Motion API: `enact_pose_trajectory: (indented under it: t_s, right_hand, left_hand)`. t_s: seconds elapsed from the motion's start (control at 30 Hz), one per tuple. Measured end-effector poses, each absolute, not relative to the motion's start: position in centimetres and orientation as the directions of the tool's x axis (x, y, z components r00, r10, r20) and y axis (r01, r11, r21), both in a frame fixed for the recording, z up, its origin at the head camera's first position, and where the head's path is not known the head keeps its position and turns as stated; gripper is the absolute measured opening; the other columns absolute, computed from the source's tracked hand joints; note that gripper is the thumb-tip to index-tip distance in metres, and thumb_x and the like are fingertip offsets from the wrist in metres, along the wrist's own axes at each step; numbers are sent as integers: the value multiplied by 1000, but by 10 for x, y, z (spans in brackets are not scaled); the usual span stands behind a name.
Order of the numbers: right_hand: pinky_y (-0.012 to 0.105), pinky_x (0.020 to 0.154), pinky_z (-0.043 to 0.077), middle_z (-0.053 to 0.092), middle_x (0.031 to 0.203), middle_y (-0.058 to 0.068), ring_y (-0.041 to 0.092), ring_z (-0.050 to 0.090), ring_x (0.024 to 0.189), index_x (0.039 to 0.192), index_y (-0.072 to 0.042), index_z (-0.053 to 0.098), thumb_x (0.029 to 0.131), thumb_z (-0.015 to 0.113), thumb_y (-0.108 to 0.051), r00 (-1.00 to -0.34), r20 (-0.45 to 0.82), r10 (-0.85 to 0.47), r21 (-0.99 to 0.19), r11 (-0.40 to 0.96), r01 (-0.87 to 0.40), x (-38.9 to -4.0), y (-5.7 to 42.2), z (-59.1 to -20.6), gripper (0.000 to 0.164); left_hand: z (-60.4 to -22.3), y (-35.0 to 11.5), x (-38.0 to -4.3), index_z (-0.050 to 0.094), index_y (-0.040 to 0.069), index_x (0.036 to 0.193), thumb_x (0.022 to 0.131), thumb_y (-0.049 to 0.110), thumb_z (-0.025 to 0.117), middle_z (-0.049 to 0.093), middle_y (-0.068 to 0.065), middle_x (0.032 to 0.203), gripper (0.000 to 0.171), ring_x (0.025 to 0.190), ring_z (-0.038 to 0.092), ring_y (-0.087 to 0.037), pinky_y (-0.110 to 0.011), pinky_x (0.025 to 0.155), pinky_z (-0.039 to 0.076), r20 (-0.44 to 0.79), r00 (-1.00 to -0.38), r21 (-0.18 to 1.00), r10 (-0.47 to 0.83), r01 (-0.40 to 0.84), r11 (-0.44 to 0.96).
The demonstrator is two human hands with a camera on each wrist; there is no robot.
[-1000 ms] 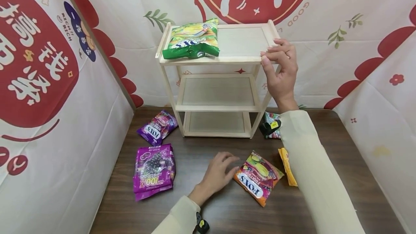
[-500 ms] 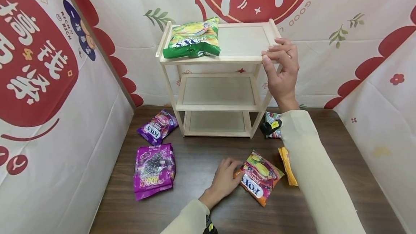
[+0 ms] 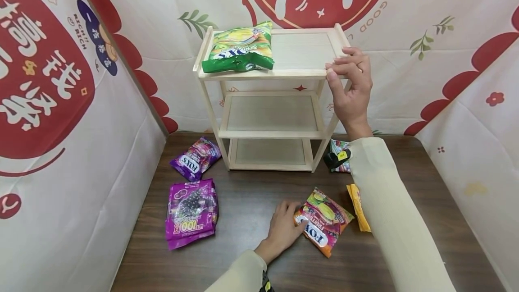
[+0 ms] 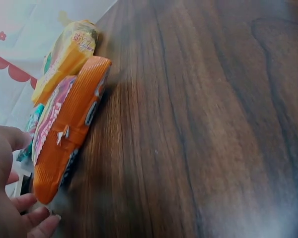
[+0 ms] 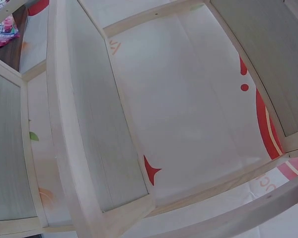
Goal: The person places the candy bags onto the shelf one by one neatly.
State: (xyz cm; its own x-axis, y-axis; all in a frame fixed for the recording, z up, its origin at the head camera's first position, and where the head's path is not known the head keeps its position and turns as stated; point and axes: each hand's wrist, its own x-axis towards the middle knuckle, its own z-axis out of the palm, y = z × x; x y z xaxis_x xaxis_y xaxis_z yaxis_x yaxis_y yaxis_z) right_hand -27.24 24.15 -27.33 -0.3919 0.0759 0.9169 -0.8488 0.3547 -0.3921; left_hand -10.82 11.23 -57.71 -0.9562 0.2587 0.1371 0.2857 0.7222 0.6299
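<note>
My left hand (image 3: 284, 228) is at the left end of an orange and magenta FOX'S candy bag (image 3: 324, 224) on the table. Its thumb overlaps the bag's face. In the left wrist view the fingers (image 4: 34, 218) spread loosely around the end of the bag (image 4: 72, 126), not closed tight on it. My right hand (image 3: 353, 89) holds the top right corner of a pale wooden three-tier shelf rack (image 3: 271, 135), thumb at the front edge and fingers over the side rail. A green FOX'S bag (image 3: 239, 51) lies on the left of the top tier.
A purple FOX'S bag (image 3: 196, 159) and a larger purple grape candy bag (image 3: 192, 213) lie left on the table. A yellow packet (image 3: 357, 204) and a small colourful packet (image 3: 342, 166) are partly hidden by the right arm. Printed cloth walls (image 3: 458, 71) surround the table.
My left hand has moved right along the table, up to the orange and magenta candy bag, its thumb now over it. The right hand stays on the rack.
</note>
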Motion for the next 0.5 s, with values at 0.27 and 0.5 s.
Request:
enact_pose_trajectory:
  t_s: [0.27,0.5]
  right_hand:
    - [38,106,29,50,99,35,39,43,117,88,9,66,81,57,-15,-398,915,73,-396,362,-844,-272,242,-273,27]
    - [39,106,29,50,99,35,40,43,117,87,9,66,82,57,-16,-395,916,74,-394,353,-848,-271,241,-274,27]
  left_hand:
    - [-573,127,-107,57,16,126,79,49,73,49,-5,109,59,100,47,-19,-33,76,44,59,-969,557,240,232,798]
    - [-577,135,-106,56,17,127,70,55,79,46,-6,110,72,98,44,-18,-29,77,45,27,-976,527,216,197,827]
